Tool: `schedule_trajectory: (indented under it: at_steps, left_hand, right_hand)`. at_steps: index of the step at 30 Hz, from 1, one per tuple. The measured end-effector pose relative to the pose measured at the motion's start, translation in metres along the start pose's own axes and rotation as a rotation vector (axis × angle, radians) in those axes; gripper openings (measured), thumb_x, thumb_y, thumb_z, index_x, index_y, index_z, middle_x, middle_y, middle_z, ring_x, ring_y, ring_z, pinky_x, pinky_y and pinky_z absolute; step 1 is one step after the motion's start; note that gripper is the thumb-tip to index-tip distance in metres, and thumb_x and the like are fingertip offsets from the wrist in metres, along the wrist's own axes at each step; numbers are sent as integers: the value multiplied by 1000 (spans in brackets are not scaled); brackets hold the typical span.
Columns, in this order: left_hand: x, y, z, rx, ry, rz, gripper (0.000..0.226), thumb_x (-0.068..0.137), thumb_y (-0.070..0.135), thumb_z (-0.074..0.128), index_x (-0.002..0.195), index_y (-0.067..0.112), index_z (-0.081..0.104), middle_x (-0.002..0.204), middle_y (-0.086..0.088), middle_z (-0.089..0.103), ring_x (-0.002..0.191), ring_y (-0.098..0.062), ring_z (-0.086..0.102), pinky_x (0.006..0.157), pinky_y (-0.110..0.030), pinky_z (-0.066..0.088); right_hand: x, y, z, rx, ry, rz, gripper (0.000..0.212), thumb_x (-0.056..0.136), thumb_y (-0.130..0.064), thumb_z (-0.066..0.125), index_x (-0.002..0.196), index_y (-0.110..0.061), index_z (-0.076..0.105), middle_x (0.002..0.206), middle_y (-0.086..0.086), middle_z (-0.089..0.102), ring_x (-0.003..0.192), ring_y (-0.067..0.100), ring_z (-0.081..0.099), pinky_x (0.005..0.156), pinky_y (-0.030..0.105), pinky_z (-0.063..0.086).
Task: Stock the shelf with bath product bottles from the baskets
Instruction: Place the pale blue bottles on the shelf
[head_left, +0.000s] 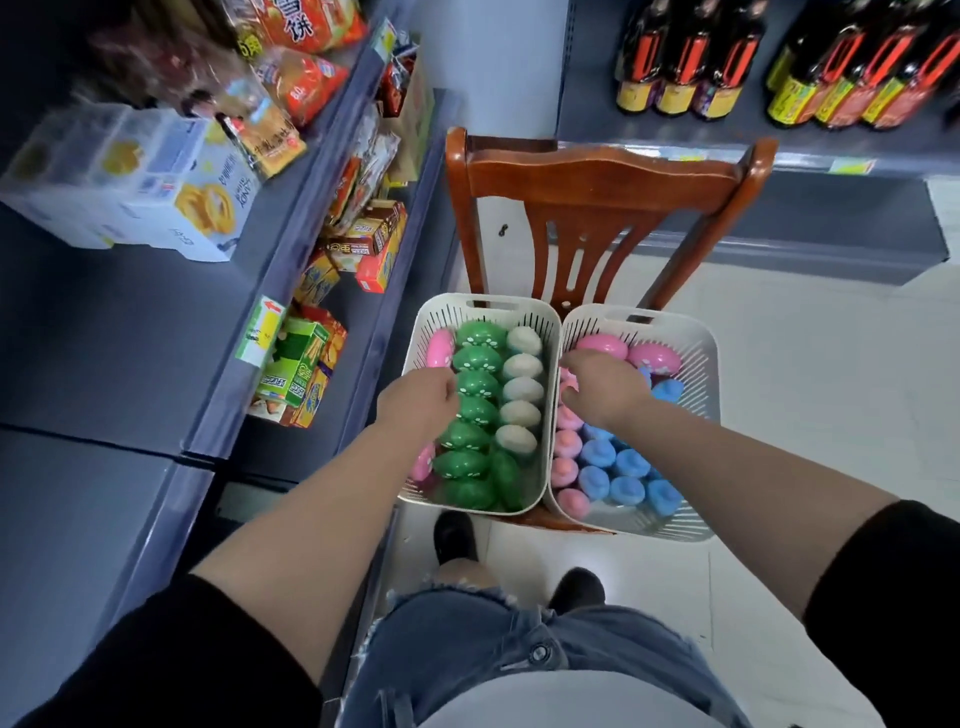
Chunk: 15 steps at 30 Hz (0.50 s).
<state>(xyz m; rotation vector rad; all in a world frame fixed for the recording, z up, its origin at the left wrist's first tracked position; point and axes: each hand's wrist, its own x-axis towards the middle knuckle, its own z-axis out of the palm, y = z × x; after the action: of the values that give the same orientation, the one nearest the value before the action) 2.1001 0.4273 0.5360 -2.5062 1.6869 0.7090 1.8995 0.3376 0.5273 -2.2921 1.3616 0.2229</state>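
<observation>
Two white slotted baskets stand side by side on a wooden chair seat. The left basket (485, 304) holds a row of green bottles (475, 384), a row of white bottles (522, 387) and pink bottles (440, 347) along its left wall. The right basket (691, 338) holds pink bottles (652, 358) and blue bottles (597, 454). My left hand (418, 400) reaches into the left basket with fingers curled down over a bottle that it hides. My right hand (602, 387) reaches into the right basket, fingers curled down among the pink bottles; what it grips is hidden.
The brown chair back (602, 179) rises behind the baskets. Dark blue shelves (130, 338) on the left carry snack boxes (296, 364) and a white carton (156, 182). Dark sauce bottles (691, 57) line a shelf at upper right. White floor tiles (831, 395) lie to the right.
</observation>
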Motion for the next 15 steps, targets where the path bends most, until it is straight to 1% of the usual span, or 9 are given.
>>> schedule_trajectory:
  at_steps: [2,4,6,9,10,12,15]
  left_hand:
    - [16,-9,-5,-14,-23,31,25,92,25,44,109,22,62,110,-3,65,101,-26,59,75,-31,44]
    - [33,-19,-8,-30,-52,68,24,91,24,46,108,21,63,109,-3,66,101,-26,60,77,-33,47]
    - [51,-29,-9,-47,-87,103,23,90,22,48,107,19,63,106,-5,67,99,-28,61,79,-35,50]
    - [78,-36,-7,-77,-148,128,22,91,19,49,106,17,64,106,-7,66,100,-30,60,80,-36,49]
    - [87,-36,-3,-106,-167,118,24,91,19,48,109,17,64,109,-7,65,102,-30,59,82,-36,48]
    - [108,-34,7,-194,-208,81,29,92,18,50,119,17,62,117,-6,63,106,-28,58,90,-34,47]
    - [138,-26,30,-302,-254,63,34,89,14,54,123,13,58,122,-8,60,111,-25,56,99,-35,43]
  right_hand:
    - [12,-12,4,21,-4,36,33,88,-21,51,119,-9,54,120,10,57,110,30,54,78,32,42]
    - [27,-22,8,45,-8,67,31,87,-20,51,115,-8,54,117,12,59,107,30,55,76,31,41]
    - [44,-28,15,68,-2,121,30,85,-19,51,114,-9,54,114,13,60,105,30,56,74,31,41]
    - [68,-33,25,137,12,214,30,85,-19,51,114,-10,55,111,13,62,104,32,57,72,30,38]
    - [76,-33,29,161,19,244,29,86,-19,52,112,-9,56,110,14,62,103,32,57,73,31,38]
    - [93,-31,38,206,35,287,29,86,-20,53,111,-6,58,111,15,63,105,33,56,78,33,40]
    - [120,-22,55,263,23,344,35,86,-20,56,117,-5,57,115,17,62,108,33,55,84,33,41]
